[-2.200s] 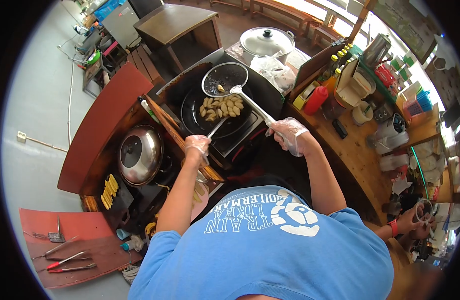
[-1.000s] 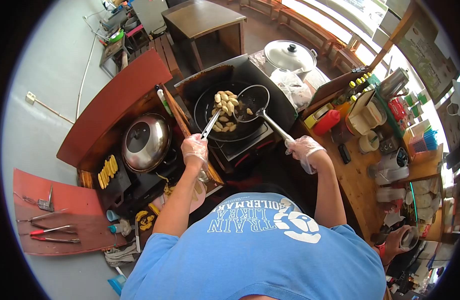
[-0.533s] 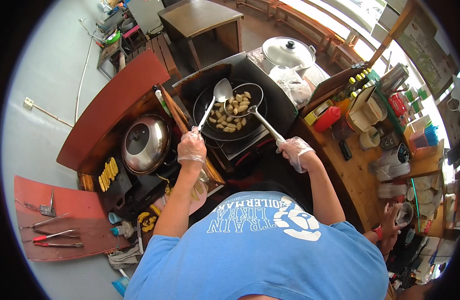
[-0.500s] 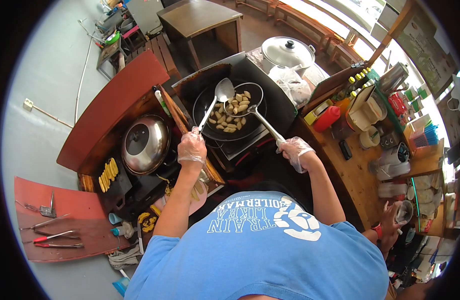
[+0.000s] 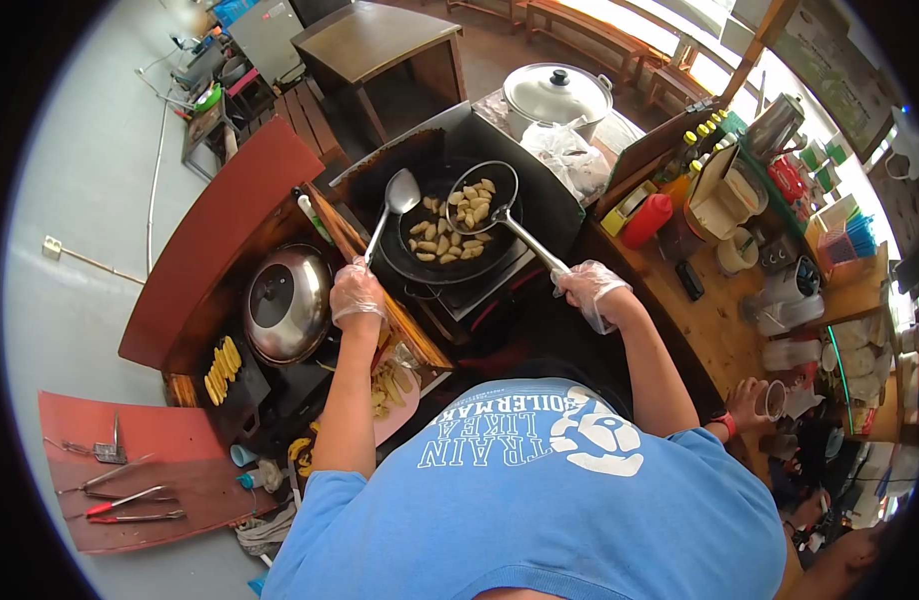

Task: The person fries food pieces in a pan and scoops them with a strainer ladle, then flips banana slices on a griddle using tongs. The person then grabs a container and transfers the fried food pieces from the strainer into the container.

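My left hand (image 5: 358, 296), in a clear plastic glove, is closed around the handle of a metal wok spatula (image 5: 403, 190). The spatula's head is over the left rim of a dark wok (image 5: 500, 255), apart from the food. My right hand (image 5: 592, 290), gloved too, grips a long-handled skimmer (image 5: 528, 238). Its round basket is over the wok with several pale, stubby food pieces (image 5: 475, 205) in it. More such pieces (image 5: 435, 245) lie in the wok, left of and below the basket.
A lidded pan (image 5: 288, 305) stands left of the wok, with yellow strips (image 5: 223, 370) beside it. A pink plate (image 5: 405, 400) of cut pieces is near my left forearm. Behind the wok stands a large pot (image 5: 558, 95). Another person's hand (image 5: 748, 403) holds a clear cup at right.
My left hand has drawn the spatula leftward, away from the skimmer and food. The skimmer remains over the wok with pieces in it. The other person's hand and cup have shifted.
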A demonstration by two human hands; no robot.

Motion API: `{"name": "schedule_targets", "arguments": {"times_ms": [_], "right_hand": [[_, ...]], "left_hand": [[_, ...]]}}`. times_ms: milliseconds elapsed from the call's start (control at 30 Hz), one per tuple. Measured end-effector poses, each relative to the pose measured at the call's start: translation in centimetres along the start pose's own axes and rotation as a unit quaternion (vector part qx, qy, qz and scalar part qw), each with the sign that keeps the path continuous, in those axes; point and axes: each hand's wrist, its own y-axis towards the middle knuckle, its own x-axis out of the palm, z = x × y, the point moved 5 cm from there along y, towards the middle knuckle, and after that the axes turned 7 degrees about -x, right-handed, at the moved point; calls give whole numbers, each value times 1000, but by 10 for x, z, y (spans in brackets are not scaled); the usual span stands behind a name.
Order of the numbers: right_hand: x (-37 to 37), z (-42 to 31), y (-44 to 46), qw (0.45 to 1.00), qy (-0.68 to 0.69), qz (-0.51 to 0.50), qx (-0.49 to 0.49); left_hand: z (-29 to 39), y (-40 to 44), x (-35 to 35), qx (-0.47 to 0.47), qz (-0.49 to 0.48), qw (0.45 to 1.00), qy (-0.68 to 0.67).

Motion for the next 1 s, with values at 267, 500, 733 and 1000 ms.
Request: {"name": "schedule_targets", "arguments": {"times_ms": [267,500,733,1000], "right_hand": [[-10,-8,7,1000,-8,12,10],[-21,-24,-8,999,22,-5,-24],[-35,-42,-31,999,12,-14,-41],[-53,-48,-42,995,-99,-20,-11]], "left_hand": [[-28,0,-6,31,-56,998,5],[-33,-17,22,-29,-241,959,-147],[16,-55,85,-278,-346,760,-475],[42,-62,141,-344,-220,724,-555]]}}
